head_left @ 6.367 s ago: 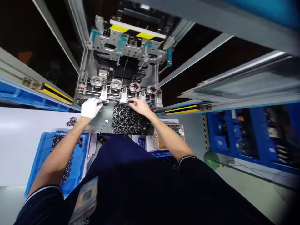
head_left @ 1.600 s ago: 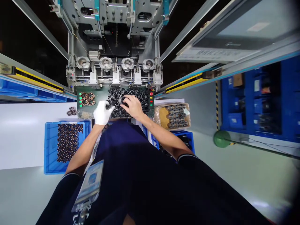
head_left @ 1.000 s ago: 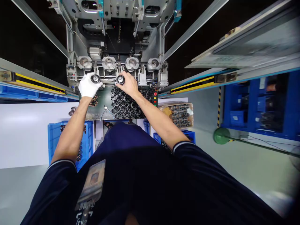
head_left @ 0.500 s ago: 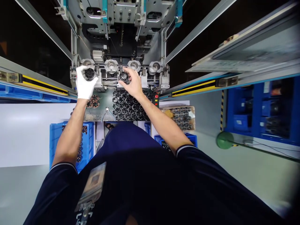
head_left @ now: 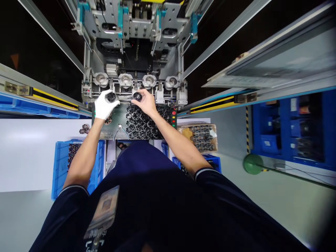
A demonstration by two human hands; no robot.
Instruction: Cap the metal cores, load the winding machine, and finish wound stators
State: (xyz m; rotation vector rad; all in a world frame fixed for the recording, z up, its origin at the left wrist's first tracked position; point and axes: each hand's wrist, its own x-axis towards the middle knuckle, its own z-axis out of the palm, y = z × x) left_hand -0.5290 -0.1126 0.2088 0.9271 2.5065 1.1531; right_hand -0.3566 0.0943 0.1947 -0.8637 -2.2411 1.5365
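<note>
Currently, 1 black part [head_left: 111, 97] is held in the gloved left grip [head_left: 103, 108], 1 dark part [head_left: 137, 96] in the bare right grip [head_left: 147, 104]; 4 far metal holders [head_left: 125, 81] seem unfilled, many rings [head_left: 139, 124] left on the near surface [head_left: 120, 113].

Pale grey-green floor [head_left: 278, 206], brightly lit. Blue shelving unit [head_left: 285, 140] at right, blue bin [head_left: 269, 142] on it (other contents too blurry, skip). Black-and-yellow striped strip [head_left: 247, 129] just left of the shelving. Green round base [head_left: 252, 164] on floor nearby, long pole [head_left: 296, 176] slanting off right, thin dark cables [head_left: 301, 170] beside it. White tabletop [head_left: 31, 154] at left. Near-black backdrop [head_left: 225, 38] past the metal frame bars [head_left: 54, 35].
</note>
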